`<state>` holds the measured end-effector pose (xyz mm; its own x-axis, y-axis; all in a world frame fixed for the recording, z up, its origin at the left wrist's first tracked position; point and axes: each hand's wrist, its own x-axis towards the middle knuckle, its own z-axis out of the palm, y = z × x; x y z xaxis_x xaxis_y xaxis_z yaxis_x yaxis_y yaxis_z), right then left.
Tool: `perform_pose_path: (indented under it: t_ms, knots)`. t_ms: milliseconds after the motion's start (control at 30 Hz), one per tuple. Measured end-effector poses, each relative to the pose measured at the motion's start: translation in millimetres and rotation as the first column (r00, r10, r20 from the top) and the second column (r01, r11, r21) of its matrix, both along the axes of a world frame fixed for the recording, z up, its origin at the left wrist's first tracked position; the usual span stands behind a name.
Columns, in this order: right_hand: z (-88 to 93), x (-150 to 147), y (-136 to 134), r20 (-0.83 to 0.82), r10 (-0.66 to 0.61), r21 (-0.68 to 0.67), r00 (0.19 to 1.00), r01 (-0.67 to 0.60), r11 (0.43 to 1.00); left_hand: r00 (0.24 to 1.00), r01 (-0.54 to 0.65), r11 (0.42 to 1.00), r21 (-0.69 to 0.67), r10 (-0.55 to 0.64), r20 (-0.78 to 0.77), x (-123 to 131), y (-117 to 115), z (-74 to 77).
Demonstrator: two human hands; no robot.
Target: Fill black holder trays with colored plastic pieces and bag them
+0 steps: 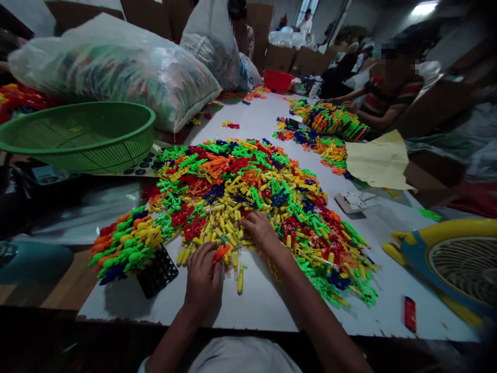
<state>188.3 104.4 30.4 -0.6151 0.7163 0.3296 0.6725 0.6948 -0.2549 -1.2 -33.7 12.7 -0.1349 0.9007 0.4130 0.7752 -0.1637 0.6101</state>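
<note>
My left hand [202,277] is closed on a small orange plastic toy piece [221,253] at the near edge of the pile. My right hand [262,232] reaches into the yellow tube-shaped pieces [229,228], its fingers bent down among them; whatever they grip is hidden. Around both hands spreads a large heap of green, red, orange, blue and yellow plastic toy parts [240,166]. One yellow tube [240,280] lies on the white table [256,311] between my hands. Left of my left hand, a black perforated rack [159,274] stands tilted, filled with rows of coloured toy pieces [128,241].
A green basket [77,134] and a stuffed clear bag [116,72] stand at the left. On the right are a yellow-and-blue fan [454,259], a power strip [351,202], a red lighter-like object [410,314] and yellow paper [378,158]. A co-worker [392,98] sits beyond.
</note>
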Motion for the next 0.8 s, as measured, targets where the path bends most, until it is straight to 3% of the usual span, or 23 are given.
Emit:
perform_pose_path:
  t_ms: [100, 200, 300, 467, 633, 733, 800]
  knots:
    - [5.5, 2.0, -10.7, -0.180, -0.005, 0.011, 0.984, 0.007, 1.000, 0.974, -0.056, 0.994, -0.093, 0.075, 0.213, 0.9, 1.3, 12.7]
    - [17.6, 7.4, -38.1, -0.366, 0.049, -0.045, 0.929, -0.070, 0.997, 0.880, 0.009, 0.961, -0.276, 0.124, 0.458, 5.6, 4.6, 29.0]
    - [30.5, 10.4, -68.5, -0.335, 0.055, -0.069, 0.941, -0.083, 0.994, 0.824, 0.100, 0.938, -0.332, 0.109, 0.556, 12.9, 9.0, 38.0]
    - [41.7, 9.5, -91.6, -0.220, -0.014, 0.056, 0.975, 0.027, 0.998, 0.865, 0.162, 0.939, -0.303, 0.012, 0.501, 24.0, 11.8, 37.2]
    - [40.9, 6.4, -92.9, -0.161, -0.009, 0.050, 0.987, 0.017, 0.999, 0.937, 0.213, 0.937, -0.276, -0.116, 0.331, 24.9, 13.2, 38.4]
    - [35.3, 10.5, -90.2, -0.268, 0.020, -0.017, 0.963, -0.025, 1.000, 0.937, 0.288, 0.916, -0.280, -0.208, 0.282, 18.5, 9.8, 41.6]
    - [32.2, 17.6, -87.4, -0.375, 0.050, -0.132, 0.926, -0.107, 0.985, 0.929, 0.351, 0.880, -0.321, -0.285, 0.235, 13.5, 7.6, 46.5]
